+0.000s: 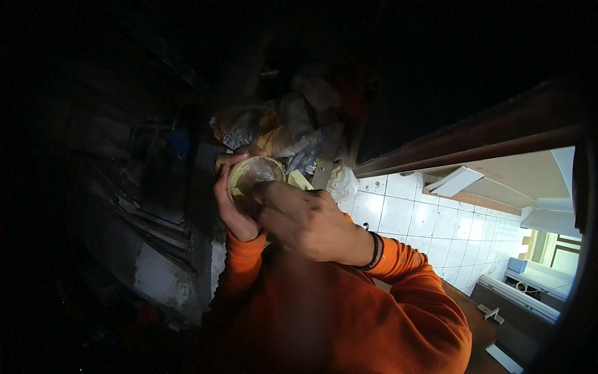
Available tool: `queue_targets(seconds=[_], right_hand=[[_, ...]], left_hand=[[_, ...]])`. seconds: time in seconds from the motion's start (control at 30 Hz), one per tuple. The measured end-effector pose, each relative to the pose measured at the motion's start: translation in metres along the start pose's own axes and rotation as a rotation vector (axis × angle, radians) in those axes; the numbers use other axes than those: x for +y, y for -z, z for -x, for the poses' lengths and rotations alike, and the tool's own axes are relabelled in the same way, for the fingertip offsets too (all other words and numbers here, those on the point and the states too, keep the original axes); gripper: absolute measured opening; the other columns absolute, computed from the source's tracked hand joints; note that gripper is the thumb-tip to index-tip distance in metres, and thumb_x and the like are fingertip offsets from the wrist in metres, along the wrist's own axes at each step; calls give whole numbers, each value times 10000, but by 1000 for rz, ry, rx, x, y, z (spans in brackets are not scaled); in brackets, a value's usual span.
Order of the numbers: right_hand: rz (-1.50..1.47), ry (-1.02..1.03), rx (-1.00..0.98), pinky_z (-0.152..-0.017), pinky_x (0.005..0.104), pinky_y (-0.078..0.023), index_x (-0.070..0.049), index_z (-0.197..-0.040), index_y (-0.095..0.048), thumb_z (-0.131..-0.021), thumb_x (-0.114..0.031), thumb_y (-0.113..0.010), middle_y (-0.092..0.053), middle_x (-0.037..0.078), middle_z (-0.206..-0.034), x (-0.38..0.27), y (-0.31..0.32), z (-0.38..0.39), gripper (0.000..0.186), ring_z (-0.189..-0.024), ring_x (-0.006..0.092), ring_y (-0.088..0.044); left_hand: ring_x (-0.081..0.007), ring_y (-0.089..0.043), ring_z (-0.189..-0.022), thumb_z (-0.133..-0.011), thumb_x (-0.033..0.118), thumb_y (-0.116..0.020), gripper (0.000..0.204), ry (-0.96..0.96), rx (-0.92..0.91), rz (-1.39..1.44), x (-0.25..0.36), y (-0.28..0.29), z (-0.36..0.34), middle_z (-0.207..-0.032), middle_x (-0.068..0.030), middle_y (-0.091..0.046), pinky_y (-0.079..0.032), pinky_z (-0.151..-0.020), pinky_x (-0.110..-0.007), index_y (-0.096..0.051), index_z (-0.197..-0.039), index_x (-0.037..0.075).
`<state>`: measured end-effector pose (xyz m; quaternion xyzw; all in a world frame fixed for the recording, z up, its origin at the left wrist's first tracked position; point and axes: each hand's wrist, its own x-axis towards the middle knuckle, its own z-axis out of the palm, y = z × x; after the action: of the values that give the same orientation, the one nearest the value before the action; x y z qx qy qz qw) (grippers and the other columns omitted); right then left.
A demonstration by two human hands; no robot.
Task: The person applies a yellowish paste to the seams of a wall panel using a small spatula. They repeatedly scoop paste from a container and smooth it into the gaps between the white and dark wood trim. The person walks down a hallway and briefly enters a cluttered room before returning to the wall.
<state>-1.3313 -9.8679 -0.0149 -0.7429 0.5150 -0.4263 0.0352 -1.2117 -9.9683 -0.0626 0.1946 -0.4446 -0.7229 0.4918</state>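
Observation:
A round tub [232,187] with a crusted, yellowish rim is tilted so that its mouth faces me. My left hand [232,209] is wrapped round its left side, thumb and fingers against the wall. Over the tub's mouth, my right hand [305,221] has its fingers curled down at the opening. Those fingertips are dark and slightly blurred, so whatever they grip is hidden. Something pale and whitish shows inside the tub. Both my arms wear orange sleeves, and a dark bracelet [375,250] circles my right wrist.
Crumpled bags [293,128] lie in a heap beyond the tub, with a white plastic bag [342,183] at their right. A dark wooden frame [473,149] borders a bright white-tiled floor [423,218]. Dim, long pieces [146,218] lie at the left.

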Motion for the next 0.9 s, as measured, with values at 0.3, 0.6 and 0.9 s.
queue_targets(seconds=[0.3,0.6,0.9], right_hand=[[55,-18,149,-581,334,-562,18,-1045,-636,-787,-69,-638,-576,123,-997,-8,4,-7,273,-823,250,-665],[99,36,13,-578,315,-558,31,-1058,-629,-804,-72,-619,-557,121,-973,-40,-10,-5,275,-787,214,-664],[51,75,119,-546,329,-541,-5,-1042,-644,-813,-97,-617,-566,110,-966,-33,0,-2,248,-762,212,-660]], left_hand=[[-286,-589,-1087,-1010,323,-325,386,-20,52,124,5,11,19,-1167,-197,-595,-485,-959,-399,-524,-1163,30],[-281,-560,-1034,-1012,323,-313,329,-133,-36,34,24,7,24,-1152,-197,-541,-486,-941,-411,-483,-1114,60],[-273,-551,-1022,-996,343,-324,371,-77,8,102,32,-3,31,-1146,-176,-534,-490,-911,-404,-510,-1131,52]])
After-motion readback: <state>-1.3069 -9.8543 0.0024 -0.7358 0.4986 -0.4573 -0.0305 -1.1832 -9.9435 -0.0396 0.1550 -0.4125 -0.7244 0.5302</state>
